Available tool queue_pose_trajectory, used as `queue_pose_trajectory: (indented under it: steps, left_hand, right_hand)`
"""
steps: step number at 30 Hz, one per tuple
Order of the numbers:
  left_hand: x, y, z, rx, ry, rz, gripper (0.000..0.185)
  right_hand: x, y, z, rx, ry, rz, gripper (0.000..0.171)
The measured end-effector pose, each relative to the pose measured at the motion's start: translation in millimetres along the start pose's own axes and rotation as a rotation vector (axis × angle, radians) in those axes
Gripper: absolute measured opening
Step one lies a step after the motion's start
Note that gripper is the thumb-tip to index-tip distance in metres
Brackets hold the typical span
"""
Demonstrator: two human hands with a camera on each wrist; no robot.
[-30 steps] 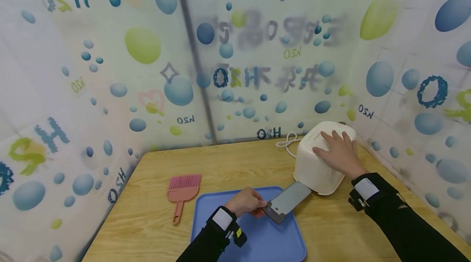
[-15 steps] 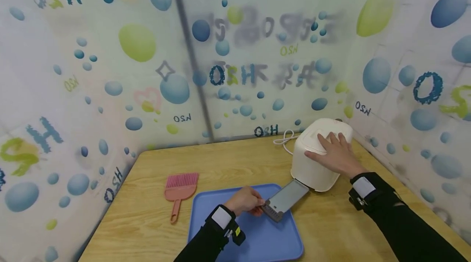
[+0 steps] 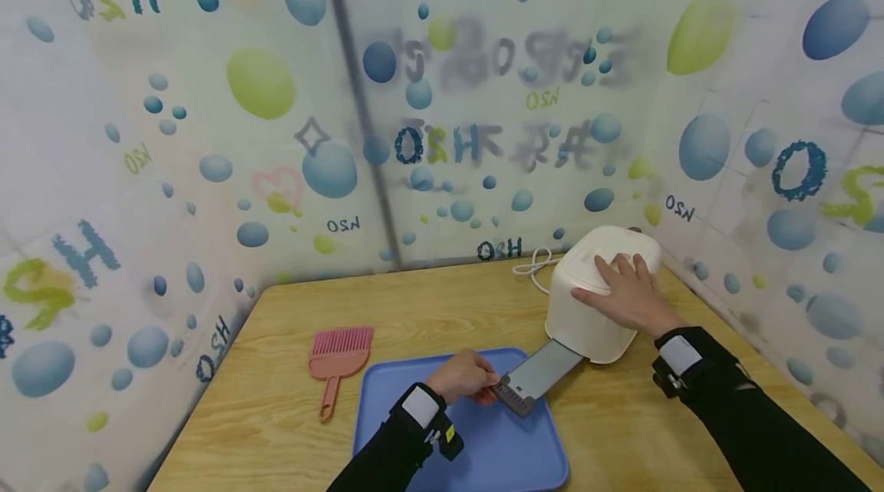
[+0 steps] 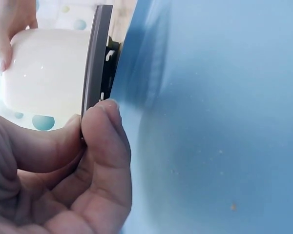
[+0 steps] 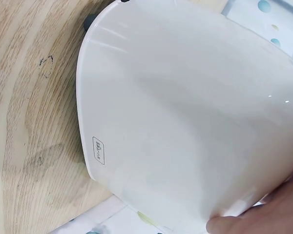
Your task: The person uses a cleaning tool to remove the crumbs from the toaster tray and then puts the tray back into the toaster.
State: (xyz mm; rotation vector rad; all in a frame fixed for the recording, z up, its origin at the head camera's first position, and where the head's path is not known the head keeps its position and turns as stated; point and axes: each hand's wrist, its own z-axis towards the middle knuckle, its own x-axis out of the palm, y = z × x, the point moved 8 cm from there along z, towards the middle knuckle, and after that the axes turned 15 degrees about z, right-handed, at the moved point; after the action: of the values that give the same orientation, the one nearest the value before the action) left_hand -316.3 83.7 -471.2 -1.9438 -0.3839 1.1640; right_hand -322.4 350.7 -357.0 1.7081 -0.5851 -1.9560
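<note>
A white toaster point(image 3: 587, 323) stands at the right side of the table, with a flat grey metal crumb tray point(image 3: 545, 368) sticking out from its base. My left hand point(image 3: 466, 378) pinches the dark end of this tray between thumb and fingers, above the blue tray point(image 3: 483, 450). In the left wrist view the crumb tray's grey edge point(image 4: 95, 56) sits between the thumb and fingertips. Over on the toaster, my right hand point(image 3: 628, 296) rests with extended fingers on top and the thumb on the near side. The right wrist view shows the toaster's smooth wall point(image 5: 176, 112).
A pink brush point(image 3: 340, 361) lies left of the blue tray on the wooden table point(image 3: 255, 392). Behind the toaster, a white cord point(image 3: 535, 268) is looped near the back edge. Patterned sheets point(image 3: 456, 193) hang behind and on both sides.
My right thumb has slid slightly down the toaster's near side and the hand has shifted a little. The left hand still pinches the crumb tray, which looks about equally far out.
</note>
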Motion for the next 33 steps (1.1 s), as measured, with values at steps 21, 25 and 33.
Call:
queue_pose_trajectory:
  steps: [21,25,33]
  left_hand:
    - [20.9,-13.9,25.8,-0.079,0.006,0.038,0.008]
    - [20.3,-20.8,27.0,-0.081,-0.034,0.021,0.006]
    - [25.3,-35.0,33.3,-0.061,-0.031,0.102,0.012]
  right_hand:
    - [-3,4,-5,0.011,-0.003,-0.002,0.098]
    - [-5,7,-7,0.017,-0.006,0.009,0.098]
    - [-3,4,-6,0.027,0.0,0.023,0.099]
